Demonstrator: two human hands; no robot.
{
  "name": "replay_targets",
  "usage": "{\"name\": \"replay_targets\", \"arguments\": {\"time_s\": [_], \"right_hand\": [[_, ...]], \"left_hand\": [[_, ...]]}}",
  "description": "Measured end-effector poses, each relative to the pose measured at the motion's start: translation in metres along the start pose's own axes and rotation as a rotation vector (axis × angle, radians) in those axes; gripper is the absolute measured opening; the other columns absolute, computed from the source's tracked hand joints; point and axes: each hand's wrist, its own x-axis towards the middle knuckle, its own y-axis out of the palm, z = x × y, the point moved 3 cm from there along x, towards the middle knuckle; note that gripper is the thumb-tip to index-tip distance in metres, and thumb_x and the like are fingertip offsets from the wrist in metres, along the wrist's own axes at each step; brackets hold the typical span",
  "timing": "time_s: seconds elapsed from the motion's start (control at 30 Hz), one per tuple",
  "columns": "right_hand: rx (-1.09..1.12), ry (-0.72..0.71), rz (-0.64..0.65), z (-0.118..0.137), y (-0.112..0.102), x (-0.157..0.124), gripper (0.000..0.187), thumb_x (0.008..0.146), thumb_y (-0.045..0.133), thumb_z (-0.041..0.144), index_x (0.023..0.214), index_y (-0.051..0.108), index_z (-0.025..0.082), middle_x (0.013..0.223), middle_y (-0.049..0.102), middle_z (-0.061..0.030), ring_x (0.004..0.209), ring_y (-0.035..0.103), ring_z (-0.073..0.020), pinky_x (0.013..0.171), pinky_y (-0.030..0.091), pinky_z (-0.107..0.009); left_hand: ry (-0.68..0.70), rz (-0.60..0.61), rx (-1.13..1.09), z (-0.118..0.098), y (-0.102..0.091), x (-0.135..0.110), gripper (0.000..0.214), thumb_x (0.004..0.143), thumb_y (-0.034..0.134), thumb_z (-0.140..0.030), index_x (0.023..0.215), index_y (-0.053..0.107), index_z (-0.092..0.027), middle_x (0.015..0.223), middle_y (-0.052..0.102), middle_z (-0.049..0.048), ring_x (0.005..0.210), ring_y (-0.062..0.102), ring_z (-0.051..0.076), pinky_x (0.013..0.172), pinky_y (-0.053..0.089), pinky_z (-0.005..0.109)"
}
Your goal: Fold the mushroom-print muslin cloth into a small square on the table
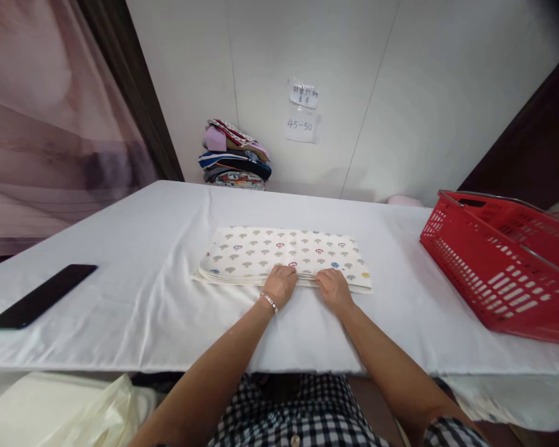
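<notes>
Folded cloth [284,251], white with a small mushroom print, lies flat mid-table with its long axis running left-right, parallel to the near table edge. Its stacked layer edges show along the near side. Left hand [279,284], with a bracelet [269,302] on the wrist, rests on the cloth's near edge with fingers bent. Right hand [334,288] sits just beside it on the same edge. Can't tell if either hand pinches the layers or only presses.

The table [144,310] is covered with a wrinkled white sheet. From the left: a black phone [41,295] near the left edge, a pile of folded clothes [235,155] at the back against the white wall, and 2 paper notes [302,112] taped up. A red basket [503,261] stands at the right, tilted, well apart from the cloth. There is bare sheet on both sides of the cloth and behind it, with a narrow strip in front.
</notes>
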Motion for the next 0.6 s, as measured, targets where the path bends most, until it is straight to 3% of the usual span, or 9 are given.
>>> {"name": "replay_targets", "arguments": {"time_s": [0.17,0.37,0.6], "right_hand": [[0.01,-0.005,-0.009,0.0005,-0.0002,0.0003,0.019,0.088,0.041,0.014,0.08,0.059,0.018,0.079,0.06,-0.004,0.076,0.047,-0.0172,0.069,0.031,-0.03],[0.041,0.003,-0.027,0.0023,-0.004,0.0019,0.022,0.089,0.038,0.016,0.08,0.058,0.018,0.079,0.059,-0.0045,0.075,0.047,-0.0177,0.068,0.031,-0.03],[0.038,-0.005,-0.019,0.0005,-0.0019,0.0001,0.021,0.087,0.04,0.015,0.097,0.058,0.017,0.085,0.06,-0.0061,0.079,0.048,-0.0191,0.07,0.033,-0.031]], "left_hand": [[0.009,0.012,0.036,-0.0006,0.0002,0.0001,0.017,0.084,0.044,-0.011,0.076,0.058,-0.016,0.077,0.061,0.0049,0.077,0.055,0.017,0.079,0.039,0.034],[-0.028,0.004,0.0,-0.0011,-0.003,0.0001,0.011,0.082,0.047,-0.011,0.087,0.055,-0.017,0.084,0.064,0.0048,0.082,0.057,0.018,0.08,0.039,0.033],[-0.019,-0.028,0.018,0.0004,-0.0014,-0.0014,0.016,0.081,0.045,-0.008,0.086,0.056,-0.019,0.083,0.064,0.0042,0.081,0.057,0.018,0.078,0.039,0.033]]}}
